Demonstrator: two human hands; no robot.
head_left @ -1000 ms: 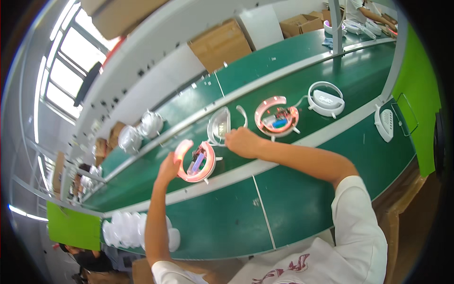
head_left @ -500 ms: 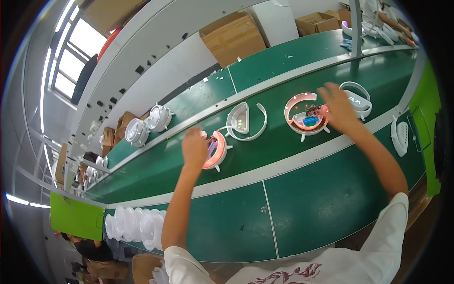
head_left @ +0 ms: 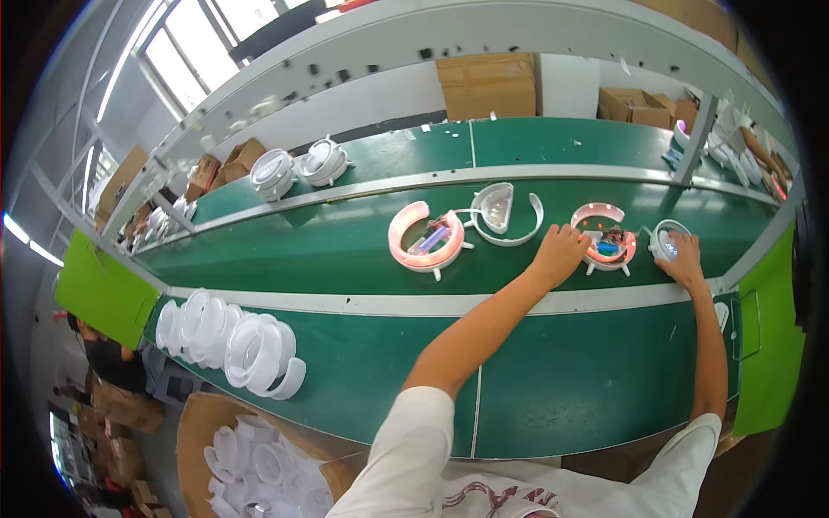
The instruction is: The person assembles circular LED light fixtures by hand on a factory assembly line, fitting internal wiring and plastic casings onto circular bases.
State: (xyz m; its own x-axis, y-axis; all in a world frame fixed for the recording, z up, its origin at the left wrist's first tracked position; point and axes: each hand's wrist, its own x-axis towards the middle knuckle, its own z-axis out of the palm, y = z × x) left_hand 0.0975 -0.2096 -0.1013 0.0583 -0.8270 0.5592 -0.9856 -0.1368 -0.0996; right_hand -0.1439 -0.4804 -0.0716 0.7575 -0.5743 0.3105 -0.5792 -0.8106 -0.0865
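On the green bench, the right lit lamp housing (head_left: pixel 615 260) is ring-shaped, glowing pinkish red, with wires and a blue cylinder inside. My left hand (head_left: pixel 561 255) is closed at its left edge. My right hand (head_left: pixel 685 260) grips a white clock face panel (head_left: pixel 664 239) with lit digits, just right of that housing; fingers cover part of it. A thin cable joins panel and housing. Farther left stands a second glowing housing (head_left: pixel 406 246) with a purple cylinder inside. A white front cover with a curved band (head_left: pixel 496 207) lies beside it, linked by a cable.
Two assembled white round units (head_left: pixel 273 175) stand on the back shelf. Stacked translucent white rings (head_left: pixel 259 350) sit at the bench's front left. Below, a cardboard box (head_left: pixel 194 440) holds many white parts. A metal rail (head_left: pixel 363 304) crosses the bench; green panels (head_left: pixel 108 281) flank it.
My left hand has gone from the left lamp housing to the right one. My right hand has moved from the right housing onto the clock panel. The view has swung left and lower.
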